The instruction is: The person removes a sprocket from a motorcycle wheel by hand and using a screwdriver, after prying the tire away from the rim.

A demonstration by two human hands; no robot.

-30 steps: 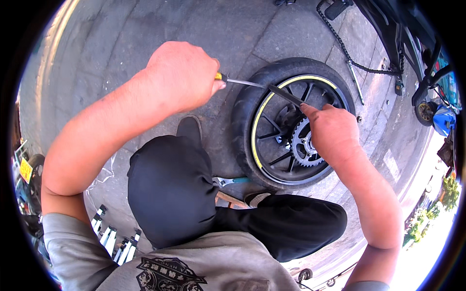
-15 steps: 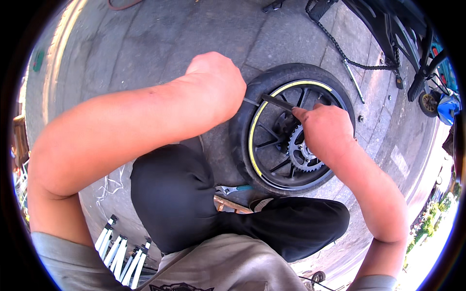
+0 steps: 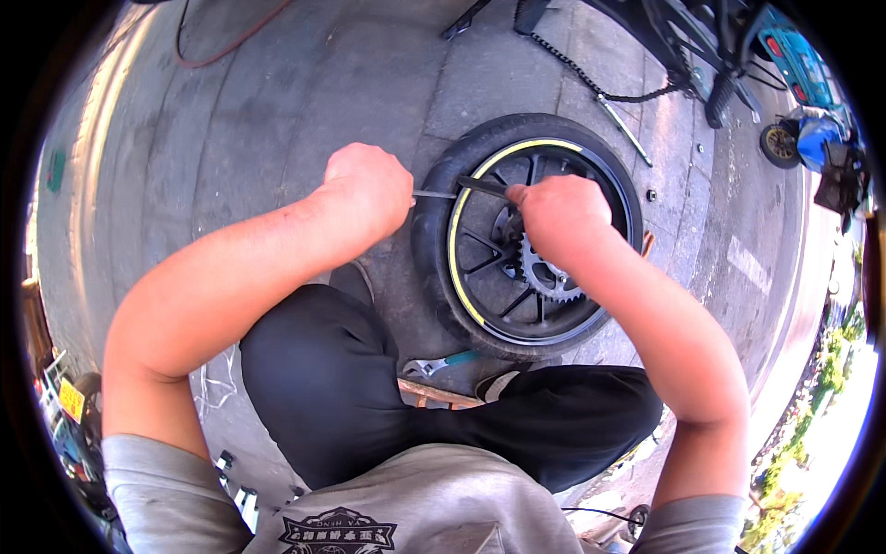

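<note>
A black spoked motorcycle wheel (image 3: 475,260) with its tire (image 3: 436,277) and a yellow rim stripe lies flat on the pavement before me. My left hand (image 3: 367,192), closed at the tire's left edge, grips a thin metal bar (image 3: 434,194) that reaches across the sidewall to the rim. Over the wheel, my right hand (image 3: 565,217) is wrapped round a dark flat tire lever (image 3: 484,186). Its tip meets the rim's upper left edge, close to the bar's end. Below the right hand shows a toothed sprocket (image 3: 551,277), partly covered by my forearm.
An adjustable wrench (image 3: 441,363) lies between the wheel and my legs. Beyond the wheel, a chain (image 3: 591,81) hangs from a dark motorcycle frame (image 3: 664,37), with a metal rod (image 3: 625,131) and a nut (image 3: 652,195) on the ground. A blue vehicle (image 3: 817,140) stands far right.
The whole view has shifted. My left hand has drawn outward from the wheel, so more of the thin bar shows. My right hand has come closer to the rim's left side, still holding the lever.
</note>
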